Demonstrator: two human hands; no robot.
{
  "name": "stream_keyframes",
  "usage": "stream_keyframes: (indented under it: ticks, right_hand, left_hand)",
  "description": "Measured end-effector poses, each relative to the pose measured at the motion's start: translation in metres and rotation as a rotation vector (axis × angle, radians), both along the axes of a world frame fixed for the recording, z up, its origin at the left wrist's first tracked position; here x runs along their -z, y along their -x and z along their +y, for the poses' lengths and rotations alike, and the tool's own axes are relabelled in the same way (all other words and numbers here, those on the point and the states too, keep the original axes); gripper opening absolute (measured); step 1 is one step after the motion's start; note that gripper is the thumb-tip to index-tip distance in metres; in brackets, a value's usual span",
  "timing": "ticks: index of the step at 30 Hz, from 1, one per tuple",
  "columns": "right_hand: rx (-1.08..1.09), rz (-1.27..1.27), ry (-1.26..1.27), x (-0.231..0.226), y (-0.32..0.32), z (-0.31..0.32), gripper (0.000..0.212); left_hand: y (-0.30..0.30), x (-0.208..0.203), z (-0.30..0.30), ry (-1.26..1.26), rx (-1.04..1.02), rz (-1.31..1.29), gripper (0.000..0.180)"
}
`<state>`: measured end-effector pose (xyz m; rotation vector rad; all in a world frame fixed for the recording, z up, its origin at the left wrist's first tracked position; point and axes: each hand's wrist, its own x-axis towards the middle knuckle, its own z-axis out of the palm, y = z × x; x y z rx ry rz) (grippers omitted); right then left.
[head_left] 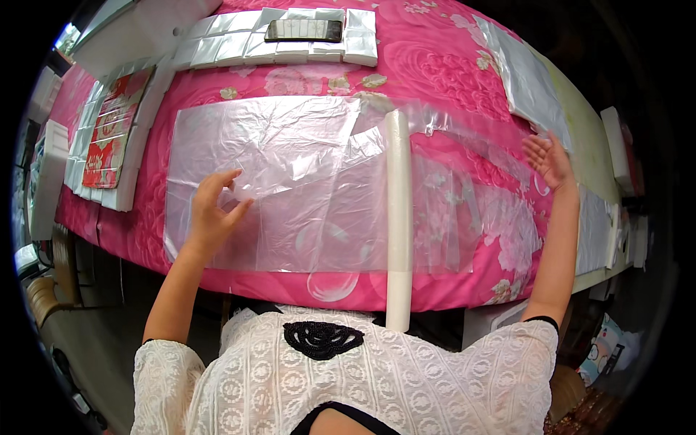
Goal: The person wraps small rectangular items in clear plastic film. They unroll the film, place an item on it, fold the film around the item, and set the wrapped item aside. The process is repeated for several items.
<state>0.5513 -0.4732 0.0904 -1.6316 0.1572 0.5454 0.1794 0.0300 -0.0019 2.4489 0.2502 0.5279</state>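
Clear plastic bags [319, 235] lie in a flat, overlapping stack on the pink cloth in front of me. My left hand [214, 206] is over the stack's left part, thumb and forefinger apart with a gap between them. A long off-white tube or roll [399, 217] rests across the bags, its near end sticking out past the table edge toward me. On its far side a loose strip of clear film [471, 141] stretches rightward. Out at the right, my right hand [551, 161] is raised, palm up, fingers loosely spread, near that film's end.
Small folded plastic packs [217, 45] line the back, with a phone [303, 30] on top. At left, a red printed packet [116, 130] lies on more packs [130, 177]. Silvery-grey bag stacks [525, 80] lie at right. A pink flowered cloth [449, 76] covers the table.
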Motion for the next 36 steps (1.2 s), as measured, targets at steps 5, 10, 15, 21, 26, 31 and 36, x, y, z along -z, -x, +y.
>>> stream_keyframes:
  ticks: [5,10,15,21,26,31,36]
  right_hand:
    - [-0.938,-0.233,0.938,0.011,0.15,0.106,0.036]
    - [-0.953,-0.911,0.664,0.032,0.216,0.133,0.052]
    - [-1.098,-1.109,0.608,0.056,0.225,0.143,0.063]
    - [-1.413,-1.195,0.218,0.062,0.264,0.247,0.059]
    - [-1.4,-1.012,-0.242,0.038,0.286,0.3,0.047]
    - [-1.201,-1.369,0.122,0.052,0.245,0.31,0.05]
    - [-1.355,-1.531,0.237,0.083,0.248,0.364,0.058]
  left_hand:
    - [0.018,-0.003,0.012,-0.053,-0.039,-0.021,0.059]
    - [0.056,-0.006,0.033,0.107,-0.115,-0.138,0.052]
    - [0.081,-0.004,0.04,0.216,-0.196,-0.155,0.047]
    - [0.087,-0.006,0.025,0.289,-0.151,-0.175,0.042]
    - [0.099,-0.01,0.013,0.334,-0.115,-0.178,0.04]
    - [0.129,-0.016,0.008,0.362,-0.121,-0.104,0.039]
    - [0.152,-0.02,-0.012,0.374,-0.163,-0.011,0.04]
